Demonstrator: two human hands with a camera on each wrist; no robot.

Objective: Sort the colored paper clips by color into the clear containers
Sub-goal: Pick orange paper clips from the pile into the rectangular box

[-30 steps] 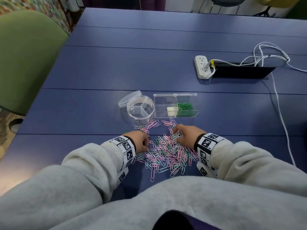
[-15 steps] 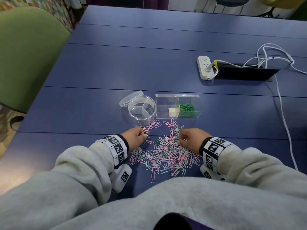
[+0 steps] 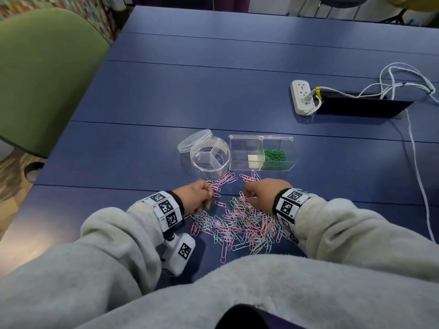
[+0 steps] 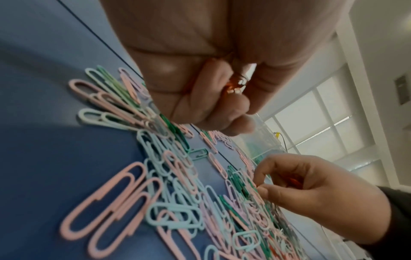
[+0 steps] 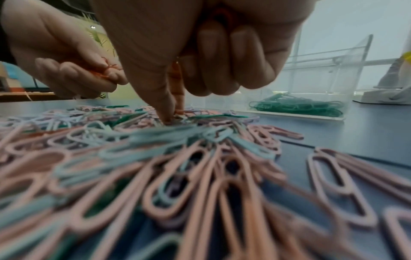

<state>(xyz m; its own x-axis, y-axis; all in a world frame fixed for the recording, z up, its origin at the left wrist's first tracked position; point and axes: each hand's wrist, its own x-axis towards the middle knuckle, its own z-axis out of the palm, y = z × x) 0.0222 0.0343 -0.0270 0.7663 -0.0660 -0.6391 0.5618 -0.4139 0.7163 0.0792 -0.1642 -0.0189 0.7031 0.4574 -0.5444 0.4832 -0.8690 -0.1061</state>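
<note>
A mixed pile of paper clips [image 3: 240, 224] in pink, pale blue and green lies on the blue table [image 3: 213, 91]. My left hand [image 3: 210, 193] hovers at the pile's far left edge, its fingers curled round a few orange clips [image 4: 235, 86]. My right hand [image 3: 247, 194] is at the far right edge, thumb and index finger [image 5: 171, 116] pinched down into the pile. Its other fingers are curled, with orange clips [image 4: 293, 181] showing in the palm. Just beyond stand a round clear three-part container [image 3: 210, 157] and a rectangular clear box [image 3: 247, 150] holding green clips [image 3: 275, 155].
The round container's lid [image 3: 194, 141] leans against its far left side. A white power strip [image 3: 300, 96] with cables and a dark cable slot [image 3: 361, 108] sit at the far right. A green chair [image 3: 42, 74] stands to the left of the table.
Both hands stay at the pile's far edge. The left hand has lifted slightly off the clips, and the right hand has edged a little to the left.
</note>
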